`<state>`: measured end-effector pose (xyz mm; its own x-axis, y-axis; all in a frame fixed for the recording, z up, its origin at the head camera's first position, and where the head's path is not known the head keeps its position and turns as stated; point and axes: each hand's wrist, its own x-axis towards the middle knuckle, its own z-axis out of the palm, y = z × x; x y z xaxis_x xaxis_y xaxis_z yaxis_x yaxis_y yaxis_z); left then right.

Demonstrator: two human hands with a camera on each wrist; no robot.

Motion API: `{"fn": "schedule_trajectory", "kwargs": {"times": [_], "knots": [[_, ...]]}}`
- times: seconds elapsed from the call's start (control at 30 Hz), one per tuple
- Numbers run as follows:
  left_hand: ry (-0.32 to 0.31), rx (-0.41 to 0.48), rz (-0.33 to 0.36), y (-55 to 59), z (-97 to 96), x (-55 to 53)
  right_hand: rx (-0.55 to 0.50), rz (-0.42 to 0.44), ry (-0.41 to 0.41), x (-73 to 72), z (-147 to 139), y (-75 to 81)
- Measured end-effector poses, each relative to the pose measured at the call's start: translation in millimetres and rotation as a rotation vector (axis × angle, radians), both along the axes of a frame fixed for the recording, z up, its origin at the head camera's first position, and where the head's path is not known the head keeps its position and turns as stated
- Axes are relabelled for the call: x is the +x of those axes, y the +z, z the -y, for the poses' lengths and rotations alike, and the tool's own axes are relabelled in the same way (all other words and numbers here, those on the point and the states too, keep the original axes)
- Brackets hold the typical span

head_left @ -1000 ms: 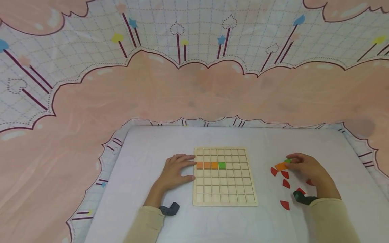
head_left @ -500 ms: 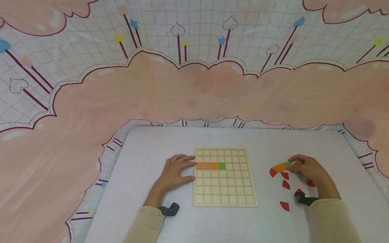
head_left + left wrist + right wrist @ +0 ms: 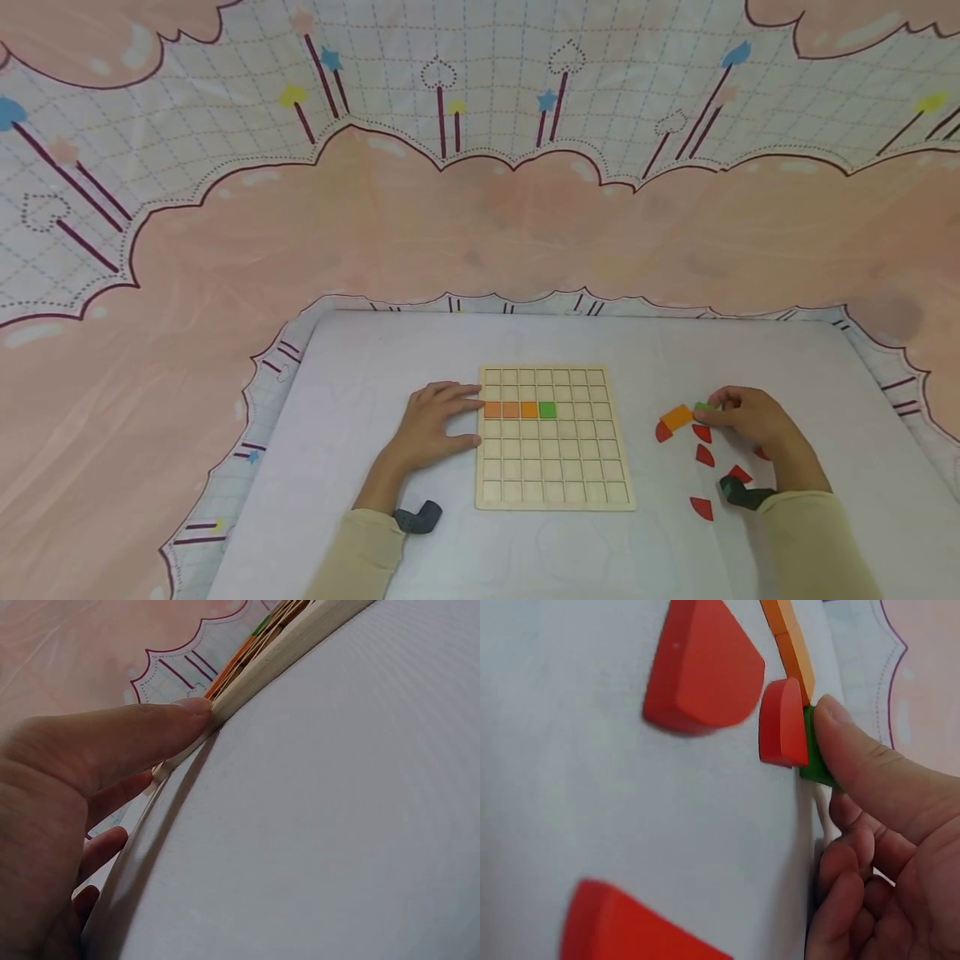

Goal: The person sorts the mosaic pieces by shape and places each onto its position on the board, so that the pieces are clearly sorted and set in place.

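A pale wooden grid board (image 3: 555, 450) lies on the table, with orange squares (image 3: 512, 410) and one green square (image 3: 548, 410) in a row of its cells. My left hand (image 3: 433, 425) rests beside it, fingers extended and fingertips right at the left edge; the left wrist view shows the thumb (image 3: 157, 731) against the board's side. To the right, my right hand (image 3: 753, 414) pinches a loose green block (image 3: 817, 750) at the tabletop, its thumb across the top. Two orange blocks (image 3: 677, 417) lie in line to the left of the green one.
Several red quarter-round blocks (image 3: 705, 455) are scattered around my right hand, one (image 3: 784, 724) close against the green block. Dark wrist camera mounts (image 3: 420, 517) jut from both sleeves. A patterned cloth (image 3: 525, 225) rises behind the white table.
My right hand has shifted slightly left with the green block. The orange blocks have slid left, and a red piece beside them has moved left and down. My left hand has stayed put.
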<state>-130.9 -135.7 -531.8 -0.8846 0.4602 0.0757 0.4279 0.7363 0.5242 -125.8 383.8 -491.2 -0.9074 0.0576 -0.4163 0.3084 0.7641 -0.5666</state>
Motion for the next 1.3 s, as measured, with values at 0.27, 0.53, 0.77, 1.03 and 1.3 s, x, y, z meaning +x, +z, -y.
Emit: {"fn": "schedule_trajectory", "kwargs": {"times": [0.27, 0.53, 0.77, 1.03, 1.3], "knots": [[0.007, 0.006, 0.017, 0.5, -1.3, -0.8, -0.024, 0.002, -0.017, -0.3, -3.9, 3.2], [-0.002, 0.009, -0.009, -0.6, -0.3, -1.2, -0.098, 0.017, -0.129, -3.2, 16.1, 17.0], [-0.007, 0.014, -0.005, -1.3, -0.2, -1.6, -0.23, -0.055, -0.091, -10.7, 46.3, 17.8], [-0.001, 0.015, 0.001, -2.7, 0.0, -0.9, -0.301, -0.049, -0.024, -18.1, 85.8, 13.2], [-0.003, 0.025, 0.006, -3.6, 0.2, -1.9, -0.385, -0.084, 0.011, -27.7, 119.9, 7.5]]}}
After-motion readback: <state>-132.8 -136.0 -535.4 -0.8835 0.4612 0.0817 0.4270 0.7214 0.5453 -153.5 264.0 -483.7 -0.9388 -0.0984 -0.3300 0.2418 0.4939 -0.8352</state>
